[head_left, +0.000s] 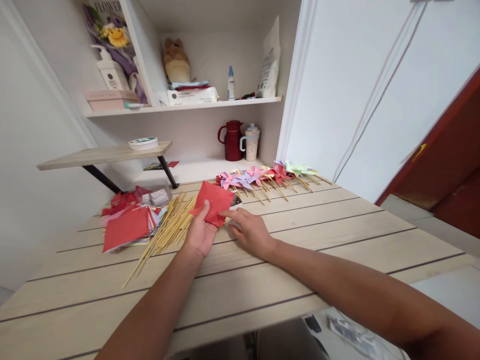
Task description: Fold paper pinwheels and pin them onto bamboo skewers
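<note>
A red paper square (214, 198) is raised above the table, gripped by my left hand (202, 231) with the thumb on its face and the fingers behind. My right hand (250, 232) has its index finger against the paper's lower right edge; its other fingers are curled, and whether they pinch the paper cannot be made out. Just behind the paper shows part of a small box (236, 201) with tiny dark contents. Left of my hands lies a loose bundle of thin wooden sticks (168, 225). Beyond it is a stack of coloured paper sheets (126, 229), red on top.
Several finished paper pinwheels (255, 177) on sticks lie in a row at the back right. A small raised wooden shelf (105, 156) stands at the back left. A dark red jug (233, 141) and a lidded cup (251, 143) stand under the wall shelf (187, 106).
</note>
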Demonstrator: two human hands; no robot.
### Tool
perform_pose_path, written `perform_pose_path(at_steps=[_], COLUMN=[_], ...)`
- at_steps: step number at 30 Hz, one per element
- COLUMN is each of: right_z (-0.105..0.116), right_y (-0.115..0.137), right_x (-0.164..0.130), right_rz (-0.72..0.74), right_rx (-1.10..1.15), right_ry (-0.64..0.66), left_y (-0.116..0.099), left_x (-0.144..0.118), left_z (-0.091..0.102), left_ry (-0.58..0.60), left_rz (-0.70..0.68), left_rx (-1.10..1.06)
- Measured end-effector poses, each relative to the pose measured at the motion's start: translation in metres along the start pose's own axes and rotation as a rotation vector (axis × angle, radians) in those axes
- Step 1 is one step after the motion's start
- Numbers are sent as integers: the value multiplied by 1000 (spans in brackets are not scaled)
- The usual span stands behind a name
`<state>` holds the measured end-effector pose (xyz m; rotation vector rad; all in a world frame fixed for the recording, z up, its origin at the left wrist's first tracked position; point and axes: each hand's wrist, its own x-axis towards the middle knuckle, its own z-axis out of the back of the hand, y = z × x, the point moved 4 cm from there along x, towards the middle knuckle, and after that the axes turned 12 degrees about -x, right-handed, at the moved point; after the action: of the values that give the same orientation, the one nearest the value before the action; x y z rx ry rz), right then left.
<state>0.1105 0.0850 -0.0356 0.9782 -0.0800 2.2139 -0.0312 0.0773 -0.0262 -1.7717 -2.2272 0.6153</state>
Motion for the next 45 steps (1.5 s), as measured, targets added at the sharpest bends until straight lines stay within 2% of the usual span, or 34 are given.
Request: perform_pose_path(at_steps=[7,14,20,26,35,45], right_z=[2,10,13,15,18,23], right_y=[-9,-13,-15,-16,-22,-24], right_x=[2,6,8,9,13,15], right_rz=[-21,-93,-173,-236,-327,-320], right_rx=[63,242,293,248,356,370], right_ry=[-95,-179,-206,-205,-212,-210], left_y=[6,10,18,22,23,24], left_x=[-3,-3,0,0,-10,-13], left_z=[-1,1,6,9,-2,-5], left_ry=[6,144,233,257,331,389], left_rz=[31,77,77,77,171,189], left_rx=[22,120,242,337,297,331])
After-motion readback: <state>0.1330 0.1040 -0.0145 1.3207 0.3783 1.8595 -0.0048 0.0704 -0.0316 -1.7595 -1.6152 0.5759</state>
